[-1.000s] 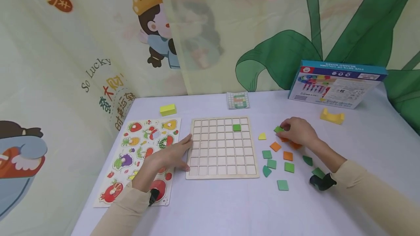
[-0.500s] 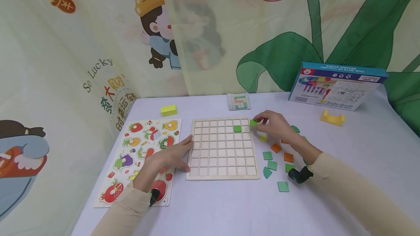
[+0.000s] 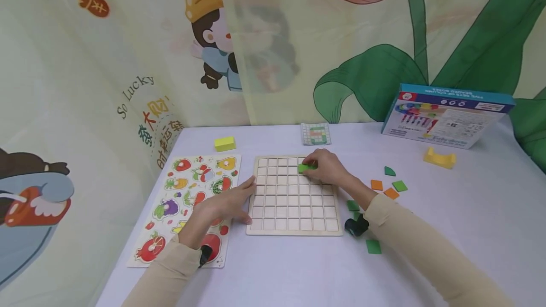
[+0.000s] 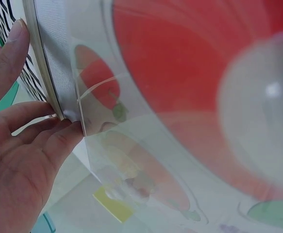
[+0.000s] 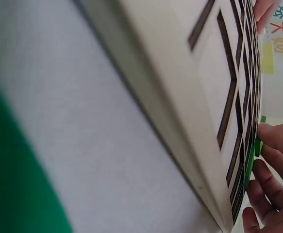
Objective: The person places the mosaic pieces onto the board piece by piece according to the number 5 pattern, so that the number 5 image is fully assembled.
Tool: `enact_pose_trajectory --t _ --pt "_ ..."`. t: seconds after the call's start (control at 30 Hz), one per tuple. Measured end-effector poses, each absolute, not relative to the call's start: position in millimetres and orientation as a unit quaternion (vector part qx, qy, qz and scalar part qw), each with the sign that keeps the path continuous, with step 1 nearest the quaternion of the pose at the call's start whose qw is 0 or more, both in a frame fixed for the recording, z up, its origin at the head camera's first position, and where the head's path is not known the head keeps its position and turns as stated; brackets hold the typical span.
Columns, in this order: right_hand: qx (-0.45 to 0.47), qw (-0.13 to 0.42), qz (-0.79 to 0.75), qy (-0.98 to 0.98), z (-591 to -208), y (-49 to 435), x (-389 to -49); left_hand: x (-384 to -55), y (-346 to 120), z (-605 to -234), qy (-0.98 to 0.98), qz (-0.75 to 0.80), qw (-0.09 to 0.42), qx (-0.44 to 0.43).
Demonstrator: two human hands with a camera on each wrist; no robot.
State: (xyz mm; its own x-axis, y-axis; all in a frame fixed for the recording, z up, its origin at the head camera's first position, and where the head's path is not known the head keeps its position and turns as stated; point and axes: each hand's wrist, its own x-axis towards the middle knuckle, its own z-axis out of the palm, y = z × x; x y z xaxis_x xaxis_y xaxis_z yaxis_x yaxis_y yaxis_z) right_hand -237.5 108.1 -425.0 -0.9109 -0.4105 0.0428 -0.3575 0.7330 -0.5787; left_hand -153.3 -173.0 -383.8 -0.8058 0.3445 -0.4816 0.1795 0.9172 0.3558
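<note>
My right hand (image 3: 327, 167) is over the upper right part of a wooden grid board (image 3: 281, 203), pinching a small green square tile (image 5: 258, 145) between thumb and fingertips. Another green tile (image 5: 249, 170) lies on the board right beside these fingers; in the head view the two greens run together, partly covered by the hand. My left hand (image 3: 227, 204) has its fingers spread along the board's left edge, the thumb near the lower corner. Seen from the left wrist, that hand's fingertips touch the board's side. Nothing is held in it.
A fruit puzzle board (image 3: 135, 264) lies left, under my left forearm. Loose green tiles (image 3: 373, 246) and orange tiles (image 3: 377, 185) are scattered to the right. A patterned card (image 3: 315, 134), yellow block (image 3: 224, 144), yellow stand (image 3: 439, 158) and cardboard box (image 3: 448, 115) stand farther back.
My right hand has picked up a green tile from the scattered pieces and carried it left onto the grid board, beside the green tile there. The left hand has stayed at the board's edge.
</note>
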Motion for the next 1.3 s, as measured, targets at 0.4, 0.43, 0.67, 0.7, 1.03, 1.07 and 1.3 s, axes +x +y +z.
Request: enact_pose_trajectory --t 0.4,0.43,0.67,0.7,1.03,1.07,1.3 --pt "-0.19 0.04 -0.272 0.943 -424 107 -235 -155 -170 -384 0.941 0.137 0.276 0.142" --pt "-0.188 0.042 -0.271 0.943 -424 107 -235 -155 -170 -383 0.94 0.138 0.276 0.142" --pt "-0.181 0.061 -0.287 0.939 -422 113 -233 -155 -167 -384 0.939 0.138 0.279 0.146" --pt "-0.181 0.065 -0.295 0.936 -421 115 -233 -155 -167 -384 0.939 0.139 0.279 0.145" --pt "-0.177 0.129 -0.352 0.91 -398 163 -228 -154 -167 -385 0.938 0.144 0.281 0.146" --pt "-0.179 0.139 -0.349 0.909 -394 173 -227 -154 -167 -385 0.938 0.144 0.281 0.146" --pt "-0.166 0.161 -0.326 0.917 -387 253 -213 -154 -172 -383 0.939 0.145 0.277 0.142"
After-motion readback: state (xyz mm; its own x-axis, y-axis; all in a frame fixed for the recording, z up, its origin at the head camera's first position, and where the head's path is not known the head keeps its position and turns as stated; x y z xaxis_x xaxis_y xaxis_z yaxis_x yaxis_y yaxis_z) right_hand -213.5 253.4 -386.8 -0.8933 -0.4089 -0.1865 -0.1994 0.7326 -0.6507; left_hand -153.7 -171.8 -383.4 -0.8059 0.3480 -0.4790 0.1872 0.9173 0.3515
